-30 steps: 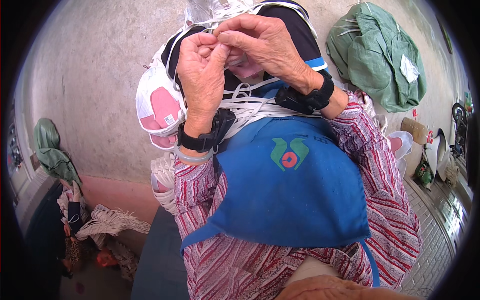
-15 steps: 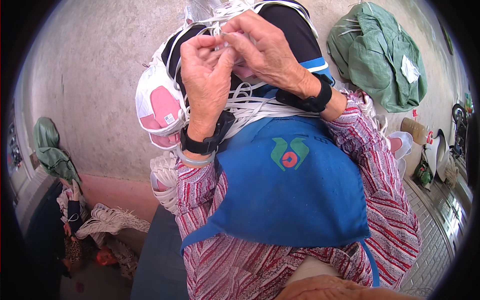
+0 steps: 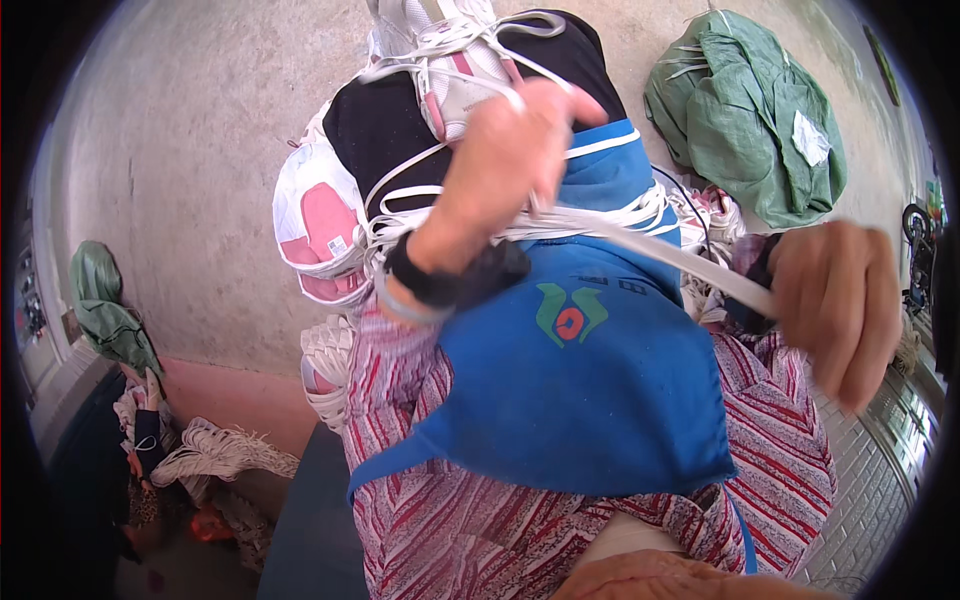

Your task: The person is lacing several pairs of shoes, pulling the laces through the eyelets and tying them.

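Note:
A white and pink sneaker [image 3: 455, 85] rests on my lap at the top, with white laces crossed and looped over it. My left hand [image 3: 505, 160] is over the near end of the sneaker, its fingers smeared by motion, so its grip is unclear. Far out to the right, my right hand [image 3: 840, 310] is closed on a white shoelace [image 3: 660, 250]. The lace runs taut from beneath my left hand across my lap. A bundle of loose white laces [image 3: 630, 212] lies over my thighs, above the blue apron [image 3: 590, 410].
More white and pink shoes [image 3: 318, 225] are at my left side. Green sacks stand on the floor, a large one [image 3: 750, 120] at the right and a smaller one [image 3: 105, 310] at the left. A heap of white laces [image 3: 225, 450] lies at lower left.
My hands were together over the sneaker and have parted. The right hand has swung out to the right and down, drawing a lace along. The left hand has moved slightly down and right.

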Available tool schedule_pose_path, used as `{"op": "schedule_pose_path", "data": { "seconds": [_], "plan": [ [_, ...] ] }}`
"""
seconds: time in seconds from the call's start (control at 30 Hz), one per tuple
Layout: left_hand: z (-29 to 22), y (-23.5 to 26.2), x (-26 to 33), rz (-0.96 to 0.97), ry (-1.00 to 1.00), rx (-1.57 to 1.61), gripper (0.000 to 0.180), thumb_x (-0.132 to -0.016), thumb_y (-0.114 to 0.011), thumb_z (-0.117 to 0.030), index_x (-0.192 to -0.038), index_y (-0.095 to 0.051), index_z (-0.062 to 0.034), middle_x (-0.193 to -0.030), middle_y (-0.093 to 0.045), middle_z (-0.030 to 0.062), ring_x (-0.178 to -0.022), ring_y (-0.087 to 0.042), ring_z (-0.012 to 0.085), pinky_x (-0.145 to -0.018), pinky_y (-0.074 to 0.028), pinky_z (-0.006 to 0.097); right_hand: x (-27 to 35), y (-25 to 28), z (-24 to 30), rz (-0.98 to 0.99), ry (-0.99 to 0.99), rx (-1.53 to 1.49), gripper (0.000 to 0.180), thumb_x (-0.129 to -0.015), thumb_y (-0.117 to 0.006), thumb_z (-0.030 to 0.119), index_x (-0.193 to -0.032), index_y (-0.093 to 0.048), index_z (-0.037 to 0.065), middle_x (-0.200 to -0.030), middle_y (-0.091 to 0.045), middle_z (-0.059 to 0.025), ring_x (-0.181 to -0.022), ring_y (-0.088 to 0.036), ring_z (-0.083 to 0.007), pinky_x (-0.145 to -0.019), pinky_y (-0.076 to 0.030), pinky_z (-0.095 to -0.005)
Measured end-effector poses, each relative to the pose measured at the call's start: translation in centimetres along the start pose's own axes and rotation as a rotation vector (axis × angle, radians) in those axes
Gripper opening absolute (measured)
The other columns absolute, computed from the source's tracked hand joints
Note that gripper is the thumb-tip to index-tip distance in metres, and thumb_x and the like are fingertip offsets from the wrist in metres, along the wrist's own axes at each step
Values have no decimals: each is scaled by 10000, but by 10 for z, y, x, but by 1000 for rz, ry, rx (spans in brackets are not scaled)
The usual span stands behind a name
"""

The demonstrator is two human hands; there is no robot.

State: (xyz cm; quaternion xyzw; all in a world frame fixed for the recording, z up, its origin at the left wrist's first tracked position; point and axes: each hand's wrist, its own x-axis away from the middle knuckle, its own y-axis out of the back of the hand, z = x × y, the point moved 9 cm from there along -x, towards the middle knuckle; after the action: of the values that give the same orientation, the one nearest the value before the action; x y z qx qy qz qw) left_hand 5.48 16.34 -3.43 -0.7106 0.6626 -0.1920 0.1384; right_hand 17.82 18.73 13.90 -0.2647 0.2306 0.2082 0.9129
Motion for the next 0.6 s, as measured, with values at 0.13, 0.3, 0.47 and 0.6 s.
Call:
{"op": "schedule_pose_path", "data": {
  "seconds": [0.13,0.3,0.47,0.6],
  "plan": [
    [-33,-115,53,520,-333,-563,160,-919,-508,-58,-1026,-615,-8,-907,-641,149,-810,-640,318,-734,-514,380,75,75,-50,-766,-291,170,356,-1010,-530,329,-1060,-621,-12,-615,-505,13,-420,-359,-25,-338,-257,-185],
    [-3,-178,56,788,-207,-483,199,-994,-476,-151,-1008,-614,-8,-824,-651,149,-748,-636,323,-705,-507,380,79,86,-174,-988,-556,-347,416,-1070,-432,343,-1192,-571,-29,-734,-602,-8,-408,-316,-3,-330,-228,-164],
    [16,-113,67,767,297,-445,297,-1009,-516,-250,-1041,-624,26,-847,-681,132,-753,-684,245,-688,-523,344,48,85,-148,-775,-529,-162,304,-1049,-498,284,-1131,-634,25,-700,-544,49,-493,-360,-8,-429,-299,-196],
    [26,24,52,-35,521,-154,538,-1067,-387,-429,-1210,-595,46,-957,-712,124,-871,-714,253,-794,-569,361,35,66,-147,-536,-684,405,242,-1004,-553,230,-943,-642,13,-665,-553,-33,-579,-541,-163,-545,-420,-317]
  ]
}}
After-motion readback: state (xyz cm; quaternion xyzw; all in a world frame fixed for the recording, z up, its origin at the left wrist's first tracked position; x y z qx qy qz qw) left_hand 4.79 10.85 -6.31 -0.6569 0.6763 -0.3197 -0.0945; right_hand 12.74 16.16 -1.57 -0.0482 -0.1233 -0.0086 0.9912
